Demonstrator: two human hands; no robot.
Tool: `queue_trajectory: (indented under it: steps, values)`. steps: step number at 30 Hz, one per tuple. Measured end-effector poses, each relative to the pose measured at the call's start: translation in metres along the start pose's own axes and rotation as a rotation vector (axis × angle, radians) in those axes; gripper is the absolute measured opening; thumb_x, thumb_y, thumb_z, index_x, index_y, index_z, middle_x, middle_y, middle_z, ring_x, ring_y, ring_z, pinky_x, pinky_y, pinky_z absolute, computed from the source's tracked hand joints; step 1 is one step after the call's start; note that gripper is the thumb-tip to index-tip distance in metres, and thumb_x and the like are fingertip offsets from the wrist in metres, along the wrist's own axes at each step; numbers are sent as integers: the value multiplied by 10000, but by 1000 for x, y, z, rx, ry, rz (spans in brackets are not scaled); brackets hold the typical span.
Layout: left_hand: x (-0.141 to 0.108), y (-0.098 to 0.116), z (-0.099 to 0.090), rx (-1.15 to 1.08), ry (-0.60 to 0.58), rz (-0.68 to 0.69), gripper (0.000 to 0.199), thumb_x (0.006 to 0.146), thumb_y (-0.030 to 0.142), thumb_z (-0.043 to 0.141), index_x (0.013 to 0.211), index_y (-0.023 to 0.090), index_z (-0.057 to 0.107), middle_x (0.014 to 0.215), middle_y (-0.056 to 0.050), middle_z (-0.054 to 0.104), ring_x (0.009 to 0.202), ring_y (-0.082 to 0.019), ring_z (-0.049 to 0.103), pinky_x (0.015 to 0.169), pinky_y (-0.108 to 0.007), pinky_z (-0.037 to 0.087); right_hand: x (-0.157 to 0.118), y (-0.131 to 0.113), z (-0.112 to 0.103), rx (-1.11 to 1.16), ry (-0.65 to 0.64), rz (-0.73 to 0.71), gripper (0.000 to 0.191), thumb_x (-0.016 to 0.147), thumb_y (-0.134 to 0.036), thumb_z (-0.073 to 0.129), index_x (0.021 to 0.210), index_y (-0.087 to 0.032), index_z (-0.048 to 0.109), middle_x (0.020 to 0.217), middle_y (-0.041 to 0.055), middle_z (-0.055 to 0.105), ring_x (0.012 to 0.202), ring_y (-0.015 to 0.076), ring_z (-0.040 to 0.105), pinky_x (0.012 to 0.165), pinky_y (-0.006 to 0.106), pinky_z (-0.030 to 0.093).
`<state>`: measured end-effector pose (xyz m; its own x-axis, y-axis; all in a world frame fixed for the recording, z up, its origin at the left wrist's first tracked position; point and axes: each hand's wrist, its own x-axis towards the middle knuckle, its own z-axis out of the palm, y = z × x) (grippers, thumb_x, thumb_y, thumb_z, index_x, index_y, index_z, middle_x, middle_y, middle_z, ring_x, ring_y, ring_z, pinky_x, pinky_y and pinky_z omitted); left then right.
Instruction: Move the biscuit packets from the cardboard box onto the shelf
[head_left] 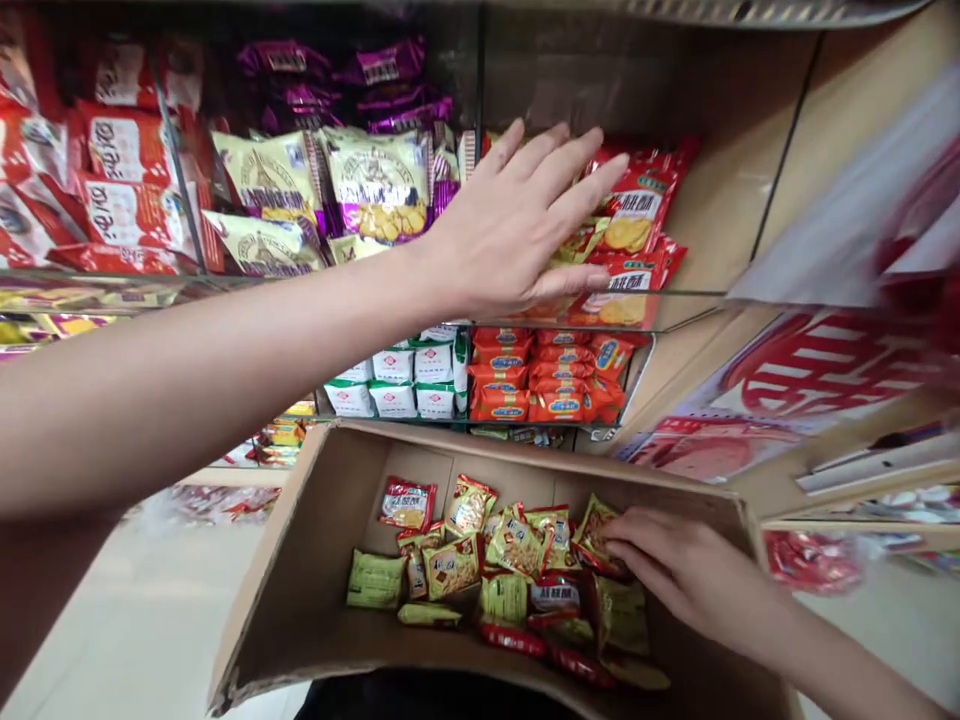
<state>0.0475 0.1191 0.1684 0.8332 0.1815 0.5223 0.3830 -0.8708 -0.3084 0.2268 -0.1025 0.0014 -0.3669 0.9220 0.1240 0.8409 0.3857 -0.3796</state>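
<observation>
My left hand lies palm down with fingers spread over red and yellow snack packets in the right compartment of the upper shelf, partly covering them. Down in an open cardboard box, my right hand has its fingers bent around the edge of a small yellow-red packet at the right of the pile. Several small yellow and red packets lie loose on the box floor. The right thumb is hidden.
Left of my left hand, cream and purple cookie bags stand beside red bags. Below are white-green packets and orange packets. A wooden side panel and a glass shelf edge border the right compartment.
</observation>
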Motion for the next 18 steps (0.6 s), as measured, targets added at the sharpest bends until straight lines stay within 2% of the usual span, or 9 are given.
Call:
queue_trajectory:
  steps: [3,5,7,9,12,15,18]
  values:
    - [-5,1,-2,39,92,52,672,807,598,284,1325,188,407,1410,-116,367,1313,-341,280,1003,-550,240,2,26,50,2,-269,228,268,888,-174,365,956,-195,624,931,50,652,852,137,613,773,245,462]
    - [-9,3,-5,124,130,84,684,837,503,78,1320,141,400,1426,-128,316,1318,-354,219,882,-606,257,12,38,73,-77,-371,343,286,861,-121,370,967,-164,632,975,81,647,936,154,596,839,254,431]
    - [-15,7,-9,201,164,115,717,823,406,-39,1290,141,435,1443,-107,275,1321,-328,184,831,-606,230,23,46,90,-146,-422,416,303,816,-62,390,987,-128,631,995,116,641,974,172,584,862,263,410]
    - [-24,14,-12,213,210,144,696,833,399,-9,1212,183,533,1451,-55,279,1325,-288,201,875,-574,198,29,51,102,-184,-447,460,317,779,-34,413,1007,-94,624,993,152,637,965,200,587,846,291,413]
    - [-44,31,-9,82,245,217,539,872,453,165,1104,269,615,1425,42,351,1329,-244,244,986,-515,173,29,54,113,-244,-489,507,298,750,-78,483,1012,-75,626,1023,175,622,973,257,573,829,344,416]
    - [-67,57,2,-209,135,238,322,888,401,354,1084,365,607,1345,91,470,1312,-202,320,1077,-484,166,26,54,122,-297,-517,524,320,710,-114,556,1020,-91,632,1045,167,615,1016,294,534,854,377,396]
    - [-91,82,20,-471,-139,126,268,890,338,417,1062,385,617,1272,66,551,1272,-172,399,1122,-445,177,30,54,131,-344,-510,561,364,750,-85,487,1094,-111,607,1069,184,602,1047,300,513,862,409,379]
